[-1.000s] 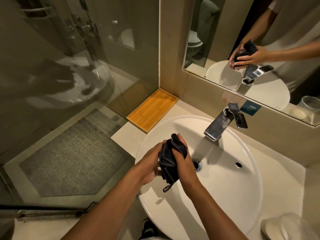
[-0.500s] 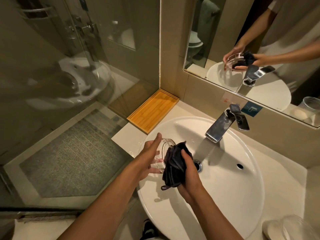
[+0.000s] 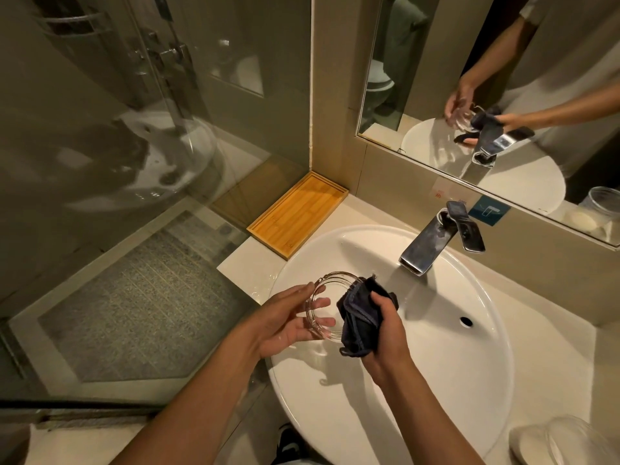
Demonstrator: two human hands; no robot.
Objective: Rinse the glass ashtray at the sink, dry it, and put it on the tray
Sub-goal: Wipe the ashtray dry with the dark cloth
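Observation:
The clear glass ashtray (image 3: 330, 290) is tilted on its side over the left part of the white basin (image 3: 453, 364). My left hand (image 3: 288, 325) cradles it from the left, fingers showing through the glass. My right hand (image 3: 385, 333) grips a bunched dark cloth (image 3: 357, 322) pressed against the ashtray's right side. The bamboo tray (image 3: 298, 214) lies on the counter in the back corner, left of the basin, with nothing in it.
A chrome faucet (image 3: 426, 243) stands behind the basin, no water running. A mirror (image 3: 503, 78) above reflects my hands. A glass shower partition (image 3: 151, 129) borders the counter on the left. A clear glass jar (image 3: 570, 441) sits at the lower right.
The cloth covered the ashtray between both hands; my hands have since drawn apart, uncovering the glass in my left hand while the cloth stays in my right.

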